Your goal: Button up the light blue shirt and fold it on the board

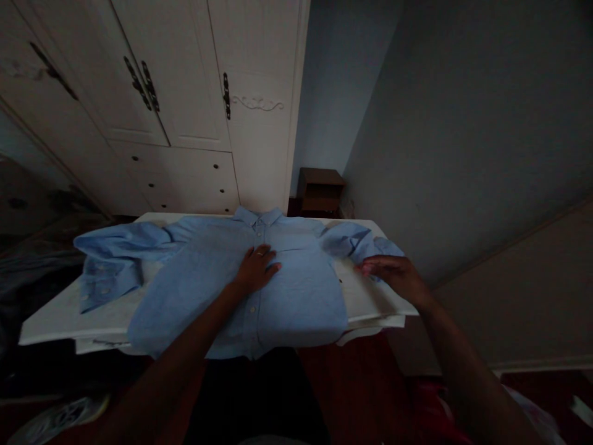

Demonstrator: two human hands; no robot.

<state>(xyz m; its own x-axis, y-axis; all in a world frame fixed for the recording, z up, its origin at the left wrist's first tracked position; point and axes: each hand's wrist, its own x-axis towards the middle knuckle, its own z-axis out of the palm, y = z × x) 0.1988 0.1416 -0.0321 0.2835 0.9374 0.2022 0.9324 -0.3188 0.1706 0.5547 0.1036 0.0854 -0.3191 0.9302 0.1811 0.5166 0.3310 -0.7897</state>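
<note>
A light blue button-up shirt lies front side up on a white table, its collar at the far edge and its hem hanging over the near edge. My left hand rests flat on the button placket with its fingers spread, a ring on one of them. The left-hand sleeve is folded back on itself, cuff toward me. On the other side, the sleeve lies bunched near the table's right end. My right hand is beside that sleeve, its fingers stretched out to the left, hiding part of it.
A white wardrobe with dark handles and drawers stands behind the table. A small brown cabinet sits in the far corner. A grey wall closes off the right. Dark fabric is piled at the left.
</note>
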